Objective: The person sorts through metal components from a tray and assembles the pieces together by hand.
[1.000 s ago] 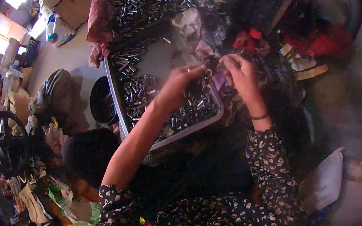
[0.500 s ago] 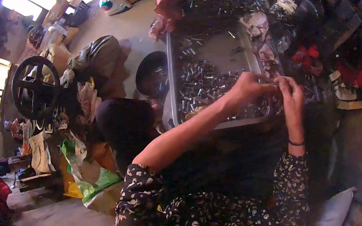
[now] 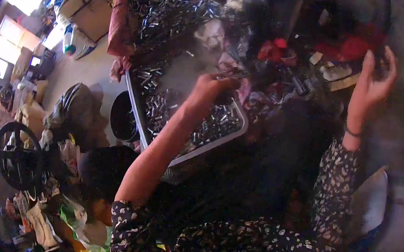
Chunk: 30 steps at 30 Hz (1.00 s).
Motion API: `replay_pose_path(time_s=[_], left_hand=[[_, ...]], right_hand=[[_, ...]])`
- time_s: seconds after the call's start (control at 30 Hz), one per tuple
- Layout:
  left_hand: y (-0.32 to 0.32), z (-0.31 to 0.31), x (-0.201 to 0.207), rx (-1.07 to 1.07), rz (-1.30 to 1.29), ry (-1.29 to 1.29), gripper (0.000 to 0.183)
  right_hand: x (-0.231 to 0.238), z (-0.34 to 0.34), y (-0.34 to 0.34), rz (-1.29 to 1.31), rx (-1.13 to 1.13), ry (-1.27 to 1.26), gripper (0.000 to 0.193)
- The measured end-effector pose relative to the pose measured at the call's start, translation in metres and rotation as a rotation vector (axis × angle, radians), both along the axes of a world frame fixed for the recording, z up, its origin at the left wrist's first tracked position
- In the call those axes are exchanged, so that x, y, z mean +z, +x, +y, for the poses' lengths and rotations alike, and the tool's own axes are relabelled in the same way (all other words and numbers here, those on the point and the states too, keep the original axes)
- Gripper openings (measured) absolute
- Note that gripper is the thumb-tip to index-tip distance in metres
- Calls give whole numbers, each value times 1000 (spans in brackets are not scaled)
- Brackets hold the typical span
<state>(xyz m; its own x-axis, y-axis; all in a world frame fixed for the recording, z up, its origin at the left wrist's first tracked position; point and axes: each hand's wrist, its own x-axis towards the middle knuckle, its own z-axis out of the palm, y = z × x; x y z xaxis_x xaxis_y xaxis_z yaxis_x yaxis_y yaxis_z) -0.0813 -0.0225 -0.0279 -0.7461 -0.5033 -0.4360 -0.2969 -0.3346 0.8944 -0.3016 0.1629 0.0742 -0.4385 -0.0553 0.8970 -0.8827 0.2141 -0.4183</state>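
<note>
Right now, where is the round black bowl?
The black bowl is left of centre in the head view, just left of the light-rimmed tray.

We see a cluttered workshop, with small metal pieces (image 3: 169, 7) heaped upper centre-left and a spoked wheel (image 3: 18, 156) lower left.

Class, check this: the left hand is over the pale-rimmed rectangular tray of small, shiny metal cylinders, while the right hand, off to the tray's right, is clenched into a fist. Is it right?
No: the head view shows the right hand open, fingers apart, not clenched. The rest stands: the left hand is over the tray of cylinders, the right off to its right.
</note>
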Motion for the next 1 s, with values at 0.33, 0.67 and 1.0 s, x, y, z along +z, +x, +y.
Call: replay_pose_path(time_s=[0.33, 0.67, 1.0], left_hand=[[-29, -41, -17, 10, 50, -224, 18], [-56, -61, -35, -27, 302, 59, 18], [-66, -84, -51, 186, 154, -141, 20]], right_hand=[[23, -32, -84, -51, 15, -121, 53], [46, -8, -148, -297, -190, 356, 56], [128, -49, -58, -232, -253, 339, 26]])
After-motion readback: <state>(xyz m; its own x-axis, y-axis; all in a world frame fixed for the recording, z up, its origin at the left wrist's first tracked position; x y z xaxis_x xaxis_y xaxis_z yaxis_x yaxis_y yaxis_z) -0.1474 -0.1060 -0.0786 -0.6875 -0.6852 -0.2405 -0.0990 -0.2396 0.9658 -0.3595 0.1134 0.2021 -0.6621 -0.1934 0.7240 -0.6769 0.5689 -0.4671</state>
